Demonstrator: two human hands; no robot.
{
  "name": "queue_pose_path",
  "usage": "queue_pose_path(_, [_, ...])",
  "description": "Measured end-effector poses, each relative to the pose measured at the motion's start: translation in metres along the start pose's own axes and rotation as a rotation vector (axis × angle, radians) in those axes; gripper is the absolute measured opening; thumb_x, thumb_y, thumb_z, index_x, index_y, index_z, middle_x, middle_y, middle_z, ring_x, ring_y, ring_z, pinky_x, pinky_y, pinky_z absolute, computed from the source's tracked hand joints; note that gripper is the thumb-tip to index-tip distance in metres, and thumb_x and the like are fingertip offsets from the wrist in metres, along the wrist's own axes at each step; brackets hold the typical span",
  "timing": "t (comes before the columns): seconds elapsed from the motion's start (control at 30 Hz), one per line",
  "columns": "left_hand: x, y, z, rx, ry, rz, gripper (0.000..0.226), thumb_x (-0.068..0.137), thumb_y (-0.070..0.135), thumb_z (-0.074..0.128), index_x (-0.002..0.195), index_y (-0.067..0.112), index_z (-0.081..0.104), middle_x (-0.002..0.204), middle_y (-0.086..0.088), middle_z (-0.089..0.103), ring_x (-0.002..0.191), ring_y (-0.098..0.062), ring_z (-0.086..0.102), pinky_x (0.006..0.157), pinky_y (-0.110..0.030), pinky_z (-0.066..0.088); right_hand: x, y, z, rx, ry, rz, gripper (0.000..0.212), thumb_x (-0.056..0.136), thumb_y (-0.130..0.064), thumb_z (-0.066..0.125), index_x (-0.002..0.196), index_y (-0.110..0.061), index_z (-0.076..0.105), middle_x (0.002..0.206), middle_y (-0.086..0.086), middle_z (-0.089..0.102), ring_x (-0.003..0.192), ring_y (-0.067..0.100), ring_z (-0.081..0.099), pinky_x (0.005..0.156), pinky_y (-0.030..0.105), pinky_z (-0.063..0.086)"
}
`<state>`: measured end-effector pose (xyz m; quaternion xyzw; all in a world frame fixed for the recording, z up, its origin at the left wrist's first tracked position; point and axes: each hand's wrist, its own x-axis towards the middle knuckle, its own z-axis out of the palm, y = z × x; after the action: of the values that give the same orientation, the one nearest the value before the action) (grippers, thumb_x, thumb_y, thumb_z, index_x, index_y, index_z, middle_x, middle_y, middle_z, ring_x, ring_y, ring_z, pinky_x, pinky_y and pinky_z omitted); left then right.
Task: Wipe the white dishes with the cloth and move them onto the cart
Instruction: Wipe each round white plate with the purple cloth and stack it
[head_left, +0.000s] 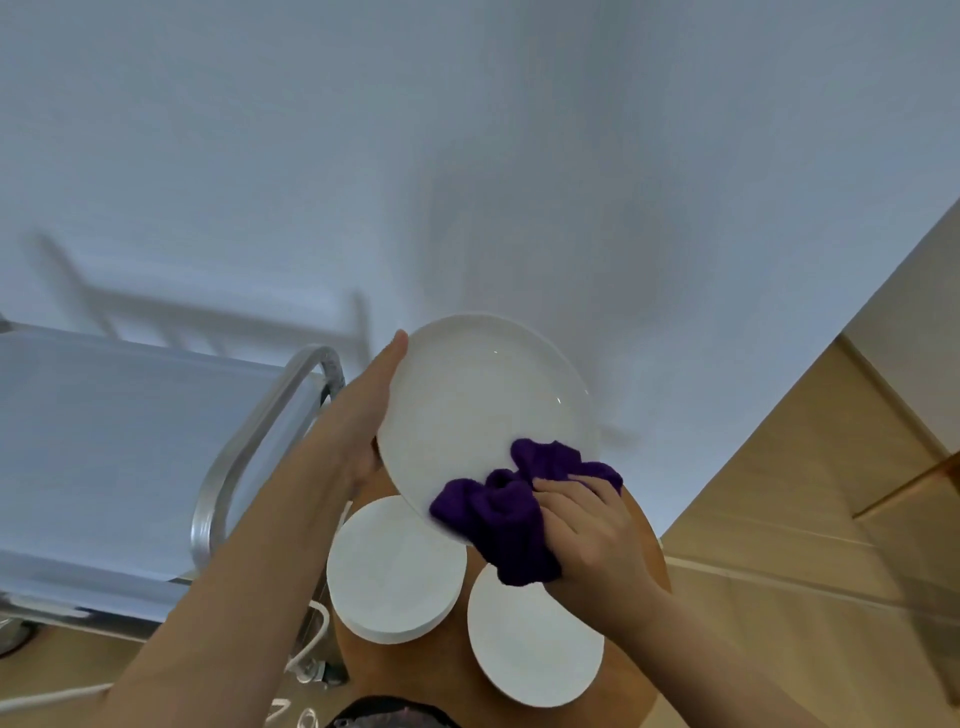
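Note:
A large white plate (483, 400) is held tilted up above a small round wooden table (644, 540). My left hand (363, 415) supports it from the left rim and back, thumb along the edge. My right hand (587, 530) grips a bunched purple cloth (509, 519) pressed against the plate's lower right edge. Below, a stack of white plates (395, 571) sits on the table's left side. A single white plate (535, 639) lies to its right, partly under my right wrist.
A metal cart (119, 441) with a flat pale top and a curved tubular handle (260, 431) stands to the left, close to the table. A white wall fills the background. A white cable (311, 644) runs on the wooden floor (810, 519) by the cart.

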<state>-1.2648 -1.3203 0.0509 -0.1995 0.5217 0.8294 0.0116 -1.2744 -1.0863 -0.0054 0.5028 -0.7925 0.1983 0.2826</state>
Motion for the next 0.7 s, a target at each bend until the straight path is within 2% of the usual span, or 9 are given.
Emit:
queue_pose_path(0.03, [0.002,0.004,-0.003,0.058,-0.02,0.015,0.067,0.078,0.076,0.042,0.114,0.025,0.067,0.112,-0.008,0.07,0.097,-0.023,0.069,0.073,-0.038,0.059,0.006,-0.006,-0.006,0.111,-0.024,0.099,0.013,0.063,-0.004,0.081,0.072,-0.009,0.073,0.07,-0.001,0.071,0.068,0.014,0.069,0.064,0.031,0.056])
queue_pose_path(0.1, [0.005,0.004,-0.008,0.075,-0.06,0.01,0.096,0.061,0.086,0.04,0.133,0.025,0.051,0.133,-0.008,0.057,0.122,-0.03,0.054,0.101,-0.055,0.042,0.03,-0.018,-0.028,0.422,-0.134,0.556,0.018,0.07,-0.008,0.079,0.07,-0.018,0.065,0.057,-0.009,0.063,0.055,0.003,0.06,0.054,0.023,0.05])
queue_pose_path(0.17, [0.008,-0.01,-0.006,-0.056,-0.046,0.011,0.098,0.057,0.086,0.037,0.134,0.026,0.05,0.142,-0.007,0.048,0.132,-0.031,0.042,0.108,-0.062,0.027,0.044,-0.015,-0.04,0.806,-0.162,0.996,0.023,0.07,-0.013,0.08,0.073,-0.021,0.059,0.057,-0.007,0.063,0.056,0.006,0.062,0.057,0.024,0.052])
queue_pose_path(0.27, [0.015,-0.049,0.005,-0.238,0.087,0.013,0.086,0.063,0.084,0.039,0.127,0.03,0.057,0.129,-0.008,0.06,0.12,-0.03,0.054,0.099,-0.057,0.042,0.052,0.0,-0.048,1.287,0.025,1.034,0.031,0.059,-0.017,0.08,0.086,-0.029,0.07,0.086,0.003,0.072,0.083,0.024,0.069,0.075,0.04,0.058])
queue_pose_path(0.37, [0.019,-0.073,0.009,-0.323,0.21,0.009,0.055,0.081,0.076,0.04,0.104,0.035,0.068,0.103,-0.001,0.073,0.095,-0.023,0.068,0.078,-0.041,0.056,0.045,0.005,-0.042,1.501,0.07,0.973,0.045,0.056,-0.017,0.085,0.093,-0.038,0.071,0.1,0.004,0.072,0.092,0.025,0.069,0.074,0.041,0.058])
queue_pose_path(0.47, [0.017,-0.071,-0.001,-0.353,0.344,0.049,0.036,0.085,0.062,0.053,0.082,0.032,0.073,0.081,0.002,0.075,0.07,-0.015,0.072,0.053,-0.032,0.055,0.032,0.015,-0.03,1.514,0.063,1.076,0.055,0.061,-0.022,0.077,0.113,-0.029,0.062,0.105,0.005,0.071,0.093,0.026,0.069,0.069,0.04,0.056])
queue_pose_path(0.53, [0.014,-0.065,-0.009,-0.348,0.456,0.087,0.03,0.083,0.055,0.06,0.08,0.028,0.07,0.07,0.004,0.074,0.06,-0.012,0.07,0.049,-0.029,0.054,0.027,0.021,-0.029,1.381,-0.016,1.093,0.054,0.061,-0.034,0.081,0.111,-0.023,0.062,0.097,0.003,0.073,0.088,0.026,0.07,0.063,0.037,0.057])
queue_pose_path(0.63, [0.01,-0.048,-0.016,-0.173,0.571,0.142,0.037,0.082,0.055,0.058,0.08,0.02,0.066,0.071,0.0,0.069,0.062,-0.016,0.067,0.062,-0.031,0.053,0.019,0.032,-0.028,0.833,-0.236,1.07,0.056,0.055,-0.06,0.078,0.088,-0.016,0.065,0.075,0.0,0.073,0.071,0.022,0.069,0.061,0.032,0.057])
queue_pose_path(0.7, [0.005,-0.038,-0.019,0.013,0.658,0.221,0.046,0.083,0.057,0.053,0.076,0.013,0.062,0.068,-0.001,0.061,0.056,-0.007,0.058,0.058,-0.029,0.046,0.015,0.04,-0.026,0.423,-0.299,1.013,0.04,0.065,-0.059,0.071,0.073,-0.021,0.06,0.063,-0.003,0.067,0.057,0.013,0.063,0.055,0.026,0.048])
